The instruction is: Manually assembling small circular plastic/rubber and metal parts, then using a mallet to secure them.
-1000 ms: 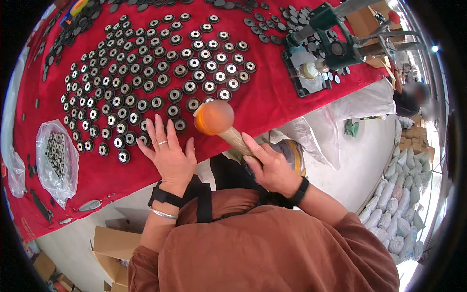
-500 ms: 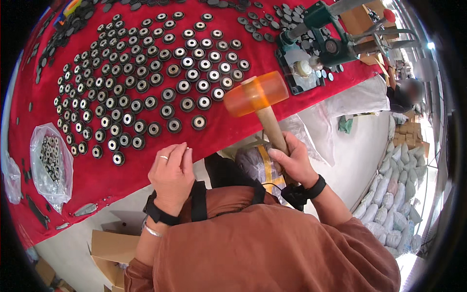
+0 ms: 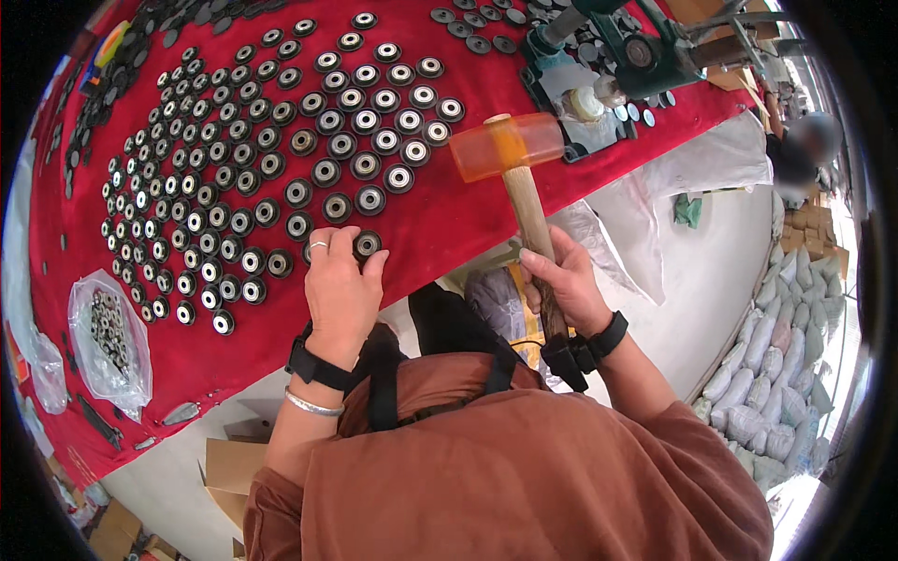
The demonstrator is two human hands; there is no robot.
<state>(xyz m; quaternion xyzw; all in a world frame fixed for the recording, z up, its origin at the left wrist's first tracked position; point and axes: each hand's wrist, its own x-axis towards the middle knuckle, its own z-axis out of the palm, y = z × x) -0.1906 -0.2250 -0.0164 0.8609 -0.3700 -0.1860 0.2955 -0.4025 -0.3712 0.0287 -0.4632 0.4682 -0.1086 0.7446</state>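
Note:
In my right hand [image 3: 571, 285] is a mallet [image 3: 510, 148] with a translucent orange head and a wooden handle. The fingers wrap the handle's lower half, and the head is raised over the table's front edge. My left hand [image 3: 339, 290] wears a ring and is at the near edge of the spread of parts. Its thumb and fingers close about a black-rimmed wheel with a metal bearing [image 3: 367, 245]. Part of another wheel behind these fingers is hidden. Many similar bearing wheels [image 3: 370, 199] lie flat in loose rows beyond the hand.
A red cloth [image 3: 426, 224] covers the table. At the back right stands a green press [image 3: 636, 56] with dark discs around it. An open plastic bag of small metal parts [image 3: 110, 332] lies at the left. Stacked sacks [image 3: 762, 374] and a cardboard box [image 3: 234, 467] are on the floor.
My left hand has moved forward from the table edge to the nearest bearing wheel and closed about it. The mallet's head has turned more upright in my right hand. The view has shifted slightly.

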